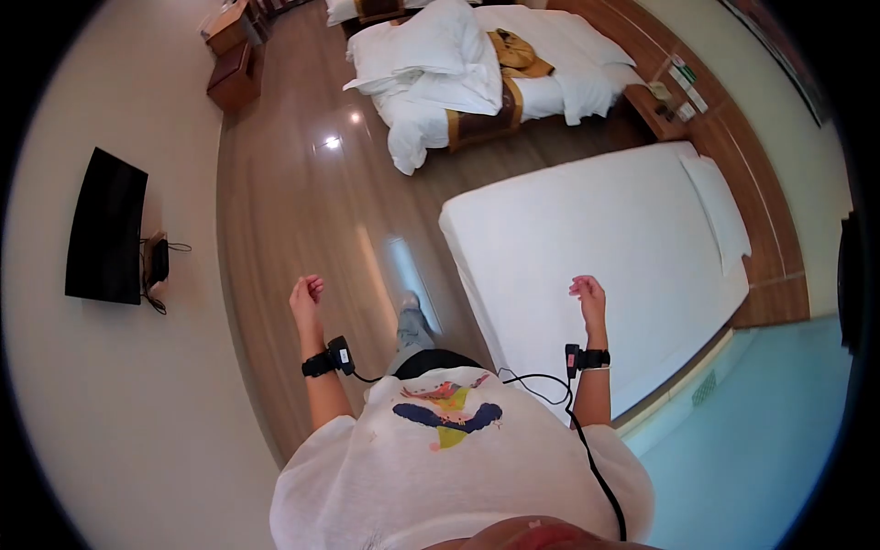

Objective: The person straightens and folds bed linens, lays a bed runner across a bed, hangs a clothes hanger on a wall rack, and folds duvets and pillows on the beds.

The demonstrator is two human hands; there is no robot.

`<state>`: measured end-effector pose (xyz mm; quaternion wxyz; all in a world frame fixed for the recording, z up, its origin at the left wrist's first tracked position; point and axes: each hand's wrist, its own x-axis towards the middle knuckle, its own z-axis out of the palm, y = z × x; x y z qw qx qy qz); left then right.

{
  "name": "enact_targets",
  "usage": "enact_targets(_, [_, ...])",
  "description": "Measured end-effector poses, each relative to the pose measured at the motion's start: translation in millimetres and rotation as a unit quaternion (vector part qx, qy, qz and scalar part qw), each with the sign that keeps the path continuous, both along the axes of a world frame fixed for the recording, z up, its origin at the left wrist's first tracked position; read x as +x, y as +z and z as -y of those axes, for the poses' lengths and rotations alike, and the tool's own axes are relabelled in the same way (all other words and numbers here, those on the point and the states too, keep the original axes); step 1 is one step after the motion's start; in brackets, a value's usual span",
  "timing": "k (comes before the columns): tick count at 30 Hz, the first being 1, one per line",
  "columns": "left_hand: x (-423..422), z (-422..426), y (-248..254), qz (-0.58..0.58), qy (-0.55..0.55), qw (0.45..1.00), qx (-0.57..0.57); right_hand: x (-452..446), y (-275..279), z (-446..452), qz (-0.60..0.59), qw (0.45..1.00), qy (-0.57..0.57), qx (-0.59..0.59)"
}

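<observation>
My left hand (307, 290) is raised over the wood floor, its fingers loosely curled and nothing visible in it. On the other side, my right hand (588, 291) hovers above the bed with the smooth white sheet (559, 229). Its fingers are slightly bent and apart, with nothing held. A flat white pillow (720, 206) lies at that bed's headboard end. Each wrist wears a black strap with a small box, the left one (321, 363) and the right one (588, 357), with black cables running from them.
A second bed holds a heaped white duvet (426, 60) and a mustard-coloured garment (518, 53). Between the beds stands a nightstand (655, 115). A television (107, 226) hangs on the left wall. The wood floor (302, 202) runs alongside, with a brown cabinet (232, 78) farther off.
</observation>
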<state>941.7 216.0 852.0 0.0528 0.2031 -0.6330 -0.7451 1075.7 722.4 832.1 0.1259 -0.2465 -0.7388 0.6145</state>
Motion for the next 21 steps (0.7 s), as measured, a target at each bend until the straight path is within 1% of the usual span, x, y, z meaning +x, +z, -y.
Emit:
enact_targets(1, [-13,17,-4,-0.01,0.03,0.999,-0.022,-27,5,8,-0.023,0.997,0.052,0.051])
enact_targets(2, [-23,28,-7,-0.009,0.038,0.999,-0.024,-49,11,2,-0.047,0.994,0.085,0.058])
enact_targets(3, [-38,40,-6,0.005,0.059,0.998,-0.03,-70,23,-4,-0.012,0.994,0.081,0.071])
enact_targets(4, [-59,50,-3,0.013,0.077,0.996,-0.036,-88,27,-21,-0.01,0.994,0.086,0.07])
enact_targets(5, [-82,63,0,0.011,0.078,0.996,-0.037,-109,40,-35,-0.009,0.992,0.073,0.103])
enact_targets(6, [-110,82,5,0.006,0.097,0.994,-0.043,-133,58,-40,-0.047,0.991,0.054,0.112])
enact_targets(7, [-130,93,7,0.005,0.116,0.992,-0.048,-152,84,-42,-0.04,0.987,-0.022,0.157])
enact_targets(8, [-156,101,13,0.004,0.112,0.993,-0.045,-172,101,-45,-0.07,0.982,-0.082,0.155])
enact_targets(9, [-185,118,23,-0.024,0.131,0.991,-0.026,-192,121,-31,-0.101,0.974,-0.138,0.147])
enact_targets(10, [-202,122,31,-0.045,0.152,0.987,-0.013,-206,135,-25,-0.089,0.975,-0.142,0.147])
enact_targets(11, [-219,122,37,-0.033,0.144,0.989,-0.02,-221,149,-12,-0.142,0.973,-0.17,0.068])
enact_targets(12, [-243,120,42,-0.054,0.141,0.988,0.039,-234,153,1,-0.198,0.96,-0.2,-0.012])
enact_targets(13, [-268,118,44,-0.078,0.136,0.983,0.099,-245,146,10,-0.191,0.959,-0.21,-0.014])
enact_targets(14, [-290,114,44,-0.075,0.127,0.985,0.094,-257,135,17,-0.169,0.97,-0.17,-0.032])
enact_targets(16, [-326,97,39,-0.067,0.049,0.986,0.147,-274,101,26,-0.117,0.986,-0.109,-0.047])
enact_targets(18, [-362,76,23,-0.056,-0.035,0.988,0.137,-294,71,40,-0.029,0.991,-0.121,-0.052])
enact_targets(19, [-380,62,16,-0.033,-0.051,0.988,0.141,-306,57,42,-0.032,0.99,-0.123,-0.057])
enact_targets(20, [-397,48,13,-0.01,-0.067,0.987,0.146,-313,42,40,0.011,0.987,-0.147,-0.056])
enact_targets(21, [-414,39,9,-0.017,-0.071,0.987,0.143,-320,28,34,0.052,0.983,-0.171,-0.053])
